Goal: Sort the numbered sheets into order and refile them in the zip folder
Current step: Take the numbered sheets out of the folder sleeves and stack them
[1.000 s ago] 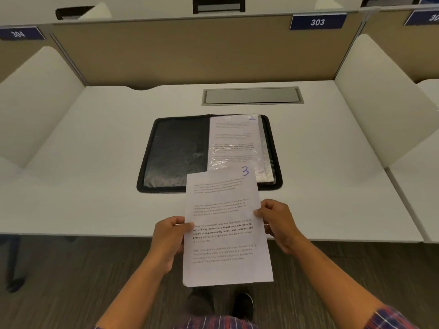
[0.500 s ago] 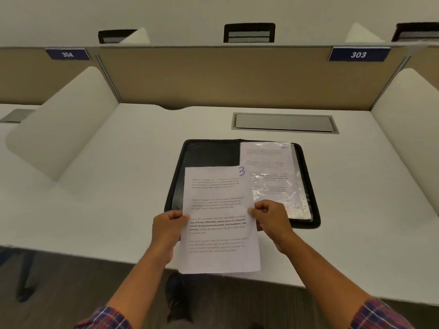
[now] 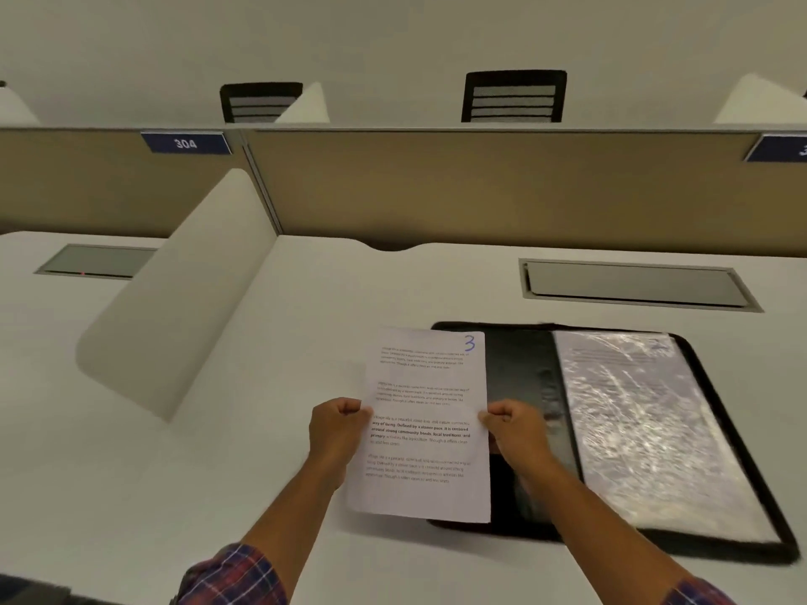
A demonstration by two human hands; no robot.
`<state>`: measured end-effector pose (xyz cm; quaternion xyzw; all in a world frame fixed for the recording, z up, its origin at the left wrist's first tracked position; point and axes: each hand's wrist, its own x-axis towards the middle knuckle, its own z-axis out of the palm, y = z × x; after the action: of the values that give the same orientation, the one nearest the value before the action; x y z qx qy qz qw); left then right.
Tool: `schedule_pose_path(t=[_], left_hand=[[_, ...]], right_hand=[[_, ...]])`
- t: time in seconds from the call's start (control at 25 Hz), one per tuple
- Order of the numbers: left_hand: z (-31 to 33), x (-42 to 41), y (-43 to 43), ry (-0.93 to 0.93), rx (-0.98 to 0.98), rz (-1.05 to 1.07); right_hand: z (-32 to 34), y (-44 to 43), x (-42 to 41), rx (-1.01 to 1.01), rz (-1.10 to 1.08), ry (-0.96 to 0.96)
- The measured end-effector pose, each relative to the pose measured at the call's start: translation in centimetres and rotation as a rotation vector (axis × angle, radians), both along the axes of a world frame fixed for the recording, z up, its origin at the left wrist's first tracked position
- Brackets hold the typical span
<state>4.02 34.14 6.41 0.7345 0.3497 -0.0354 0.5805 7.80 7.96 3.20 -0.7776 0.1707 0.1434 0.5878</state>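
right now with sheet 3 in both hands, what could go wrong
The left hand and right hand pinch sheet 3 only at mid-edges, so it may buckle or crease. The sleeved sheet in the zip folder has a blurred number, so sheet 3 could be filed out of order.

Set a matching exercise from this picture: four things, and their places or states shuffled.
1. white printed sheet marked 3
2. black zip folder
3. blue plate reading 304
4. grey rectangular desk hatch

A. open on white desk
B. on beige partition
C. pinched by left hand, right hand
D. recessed in desk

Pairs: 1-C, 2-A, 3-B, 4-D
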Motion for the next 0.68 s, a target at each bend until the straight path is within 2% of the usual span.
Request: schedule_pose_path(t=[0.36, 0.52, 0.68], left_hand=[[-1.4, 11.0, 13.5, 0.022, 0.151, -0.059], [-1.4, 17.1, 17.3, -0.016, 0.265, -0.096], [-2.4, 22.3, 19.8, -0.025, 0.297, -0.103]], right_hand=[[-0.4, 14.2, 10.7, -0.095, -0.061, -0.036], [-0.7, 18.6, 16.4, -0.131, -0.037, -0.02], [-1.1, 21.3, 21.7, -0.204, -0.032, -0.018]])
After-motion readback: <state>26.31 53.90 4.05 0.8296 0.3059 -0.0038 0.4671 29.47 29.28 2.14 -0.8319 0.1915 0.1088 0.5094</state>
